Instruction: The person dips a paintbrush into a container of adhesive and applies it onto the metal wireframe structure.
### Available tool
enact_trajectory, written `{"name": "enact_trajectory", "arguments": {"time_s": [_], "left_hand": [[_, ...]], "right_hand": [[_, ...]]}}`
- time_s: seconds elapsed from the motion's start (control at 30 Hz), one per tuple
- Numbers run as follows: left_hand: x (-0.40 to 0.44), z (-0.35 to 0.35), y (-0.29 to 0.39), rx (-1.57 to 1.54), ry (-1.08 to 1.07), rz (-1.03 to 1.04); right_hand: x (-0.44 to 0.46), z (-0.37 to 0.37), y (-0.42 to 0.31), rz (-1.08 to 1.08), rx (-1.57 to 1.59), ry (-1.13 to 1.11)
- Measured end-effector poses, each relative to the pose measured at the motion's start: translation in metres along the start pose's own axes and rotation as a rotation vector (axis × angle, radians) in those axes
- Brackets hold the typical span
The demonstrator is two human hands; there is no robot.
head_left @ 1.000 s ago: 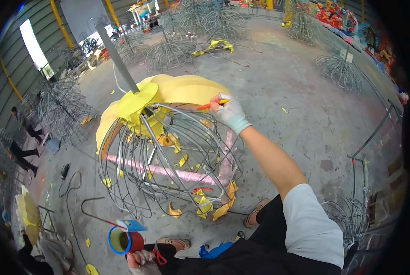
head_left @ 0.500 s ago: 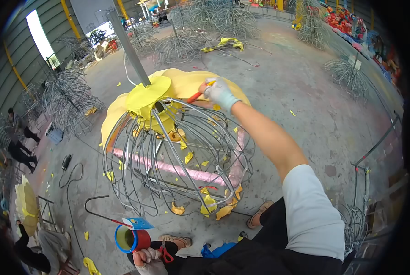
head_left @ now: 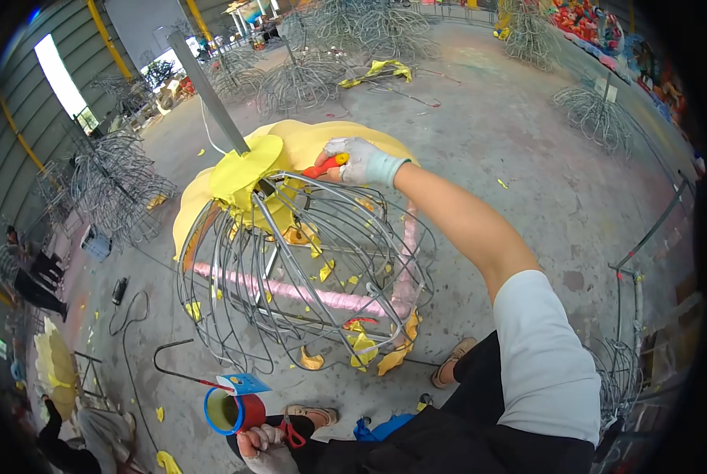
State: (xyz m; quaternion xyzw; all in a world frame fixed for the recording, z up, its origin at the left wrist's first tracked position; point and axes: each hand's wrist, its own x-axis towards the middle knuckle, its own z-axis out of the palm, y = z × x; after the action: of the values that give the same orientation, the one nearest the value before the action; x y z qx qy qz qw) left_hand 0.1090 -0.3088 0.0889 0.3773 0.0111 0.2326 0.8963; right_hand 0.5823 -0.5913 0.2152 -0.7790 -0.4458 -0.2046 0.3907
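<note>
My right hand [head_left: 363, 161], in a pale glove, is closed around a red tool with a yellow end [head_left: 318, 169]; its working tip is hidden. It is at the edge of the yellow fabric covering [head_left: 322, 138] on a large ribbed metal frame [head_left: 290, 237], beside the yellow round cap [head_left: 246, 166]. Low in the view, my left hand [head_left: 262, 449], also gloved, grips a red cup with a blue rim [head_left: 250, 411]. Red-handled scissors [head_left: 293, 434] hang beside those fingers. A blue card [head_left: 248, 384] and a hooked rod [head_left: 175, 355] are at the cup's rim.
A grey post [head_left: 209, 99] rises from the cap. Pink-wrapped bars [head_left: 306, 296] run along the frame's base, with yellow scraps [head_left: 312, 359] around. A black cable [head_left: 128, 347] lies on the floor at left. Other wire frames [head_left: 120, 182] stand behind; people [head_left: 25, 272] are at left.
My right hand has moved a little left and down along the fabric edge, and the red tool has turned in its grip. My left hand still holds the cup. The view has shifted slightly.
</note>
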Motion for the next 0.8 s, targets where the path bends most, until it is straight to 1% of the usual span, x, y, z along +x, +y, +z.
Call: {"name": "enact_trajectory", "arguments": {"time_s": [0.13, 0.3, 0.4, 0.47, 0.5, 0.63, 0.7, 0.73, 0.8], "left_hand": [[-0.002, 0.012, -0.003, 0.03, 0.137, -0.047], [-0.001, 0.019, -0.002, 0.053, 0.138, -0.042], [-0.002, 0.016, -0.003, 0.068, 0.127, -0.017], [0.0, 0.013, -0.004, 0.086, 0.108, 0.003], [0.0, 0.011, -0.005, 0.084, 0.103, -0.006], [-0.001, 0.006, -0.011, 0.073, 0.071, -0.067], [-0.002, 0.013, -0.013, 0.071, 0.072, -0.075], [-0.003, 0.018, -0.014, 0.067, 0.08, -0.075], [-0.003, 0.025, -0.014, 0.059, 0.097, -0.07]], "right_hand": [[0.003, 0.013, 0.006, -0.077, 0.033, 0.05], [-0.011, -0.008, -0.004, -0.03, -0.102, -0.057], [-0.043, -0.034, -0.013, -0.003, -0.152, -0.074], [-0.07, -0.05, -0.012, -0.001, -0.281, -0.053], [-0.076, -0.054, -0.018, 0.007, -0.288, -0.051], [-0.101, -0.077, -0.043, 0.58, -0.323, -0.053], [-0.098, -0.067, -0.027, 0.478, -0.162, 0.081], [-0.093, -0.054, -0.018, 0.481, -0.158, 0.09], [-0.084, -0.034, -0.005, 0.374, 0.135, 0.279]]}}
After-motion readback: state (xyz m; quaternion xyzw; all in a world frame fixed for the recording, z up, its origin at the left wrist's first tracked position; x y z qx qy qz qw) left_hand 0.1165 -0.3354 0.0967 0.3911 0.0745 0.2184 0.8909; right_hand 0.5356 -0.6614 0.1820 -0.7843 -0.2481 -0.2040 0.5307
